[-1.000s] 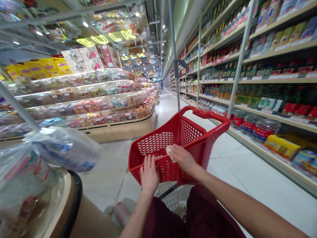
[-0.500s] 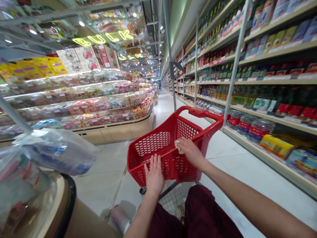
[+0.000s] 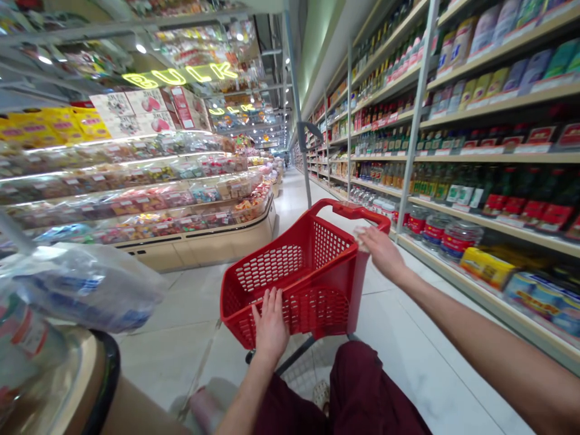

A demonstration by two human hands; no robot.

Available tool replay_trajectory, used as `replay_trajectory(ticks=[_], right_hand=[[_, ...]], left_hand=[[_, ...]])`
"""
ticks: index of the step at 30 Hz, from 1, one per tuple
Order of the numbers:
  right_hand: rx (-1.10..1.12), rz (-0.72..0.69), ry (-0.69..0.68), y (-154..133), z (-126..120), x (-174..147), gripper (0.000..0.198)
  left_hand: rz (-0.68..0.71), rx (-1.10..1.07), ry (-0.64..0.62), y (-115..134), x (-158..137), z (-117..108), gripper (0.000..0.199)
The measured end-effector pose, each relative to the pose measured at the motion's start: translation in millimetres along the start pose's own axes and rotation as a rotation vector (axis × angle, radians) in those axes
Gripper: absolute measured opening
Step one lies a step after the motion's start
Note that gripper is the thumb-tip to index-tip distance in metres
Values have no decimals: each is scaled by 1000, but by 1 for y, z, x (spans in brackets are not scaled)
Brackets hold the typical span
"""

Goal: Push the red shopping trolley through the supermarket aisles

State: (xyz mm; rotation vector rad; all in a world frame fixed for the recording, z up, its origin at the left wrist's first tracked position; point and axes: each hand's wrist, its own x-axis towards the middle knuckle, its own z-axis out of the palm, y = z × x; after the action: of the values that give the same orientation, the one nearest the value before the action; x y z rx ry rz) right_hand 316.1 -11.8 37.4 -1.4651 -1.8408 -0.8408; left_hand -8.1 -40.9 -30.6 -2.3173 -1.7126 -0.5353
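Note:
A red plastic shopping cart stands in front of me, its basket holding nothing that I can see. My left hand rests on the near side of the basket, fingers stretched over the rim. A crumpled white cloth or tissue, too small to tell which, is pressed under the fingers of my right hand. That hand is at the rear corner of the basket, just below the red handle.
Tall shelves of bottles and jars line the right side. A tiered candy display fills the left. At near left, a rounded counter carries a roll of plastic bags. A grey post rises behind the cart.
My right hand has slid along the basket's rim to the right, up to the rear corner, carrying the white cloth or tissue. The left hand stays on the side. The view has shifted slightly.

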Motion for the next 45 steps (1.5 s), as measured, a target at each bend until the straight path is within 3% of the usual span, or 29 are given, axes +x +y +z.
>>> replay_trajectory(ticks=[3, 8, 12, 17, 19, 24, 29, 32, 36, 39, 42, 45], right_hand=[[-12, 146, 59, 19, -9, -1, 38], [168, -34, 75, -17, -7, -21, 42], [201, 23, 158, -29, 3, -49, 43], [262, -59, 63, -49, 25, -105, 46], [276, -53, 60, -55, 22, -106, 45], [237, 106, 208, -46, 4, -68, 41], [263, -42, 124, -55, 17, -96, 43], [290, -21, 127, -60, 11, -92, 38], [271, 87, 221, -55, 4, -64, 36], [270, 25, 171, -58, 16, -81, 37], [318, -40, 82, -66, 21, -105, 40], [322, 31, 135, -65, 9, -91, 38]], left_hand=[[-6, -4, 20, 0, 0, 0, 67], [-2, -3, 26, -3, -1, 1, 66], [-1, 8, 34, -6, -3, 1, 67], [-4, 16, 36, -6, -3, -1, 67], [-7, 17, 30, -5, -2, -2, 67], [-14, 31, 35, -5, -2, -3, 67], [-13, 71, 25, -7, -4, -4, 66], [2, 71, 65, 11, 4, -12, 65], [183, 12, 73, 57, 27, -23, 69], [286, 1, -14, 82, 37, -22, 71], [298, 27, -68, 88, 36, -16, 71], [281, 37, -57, 86, 32, -12, 71]])
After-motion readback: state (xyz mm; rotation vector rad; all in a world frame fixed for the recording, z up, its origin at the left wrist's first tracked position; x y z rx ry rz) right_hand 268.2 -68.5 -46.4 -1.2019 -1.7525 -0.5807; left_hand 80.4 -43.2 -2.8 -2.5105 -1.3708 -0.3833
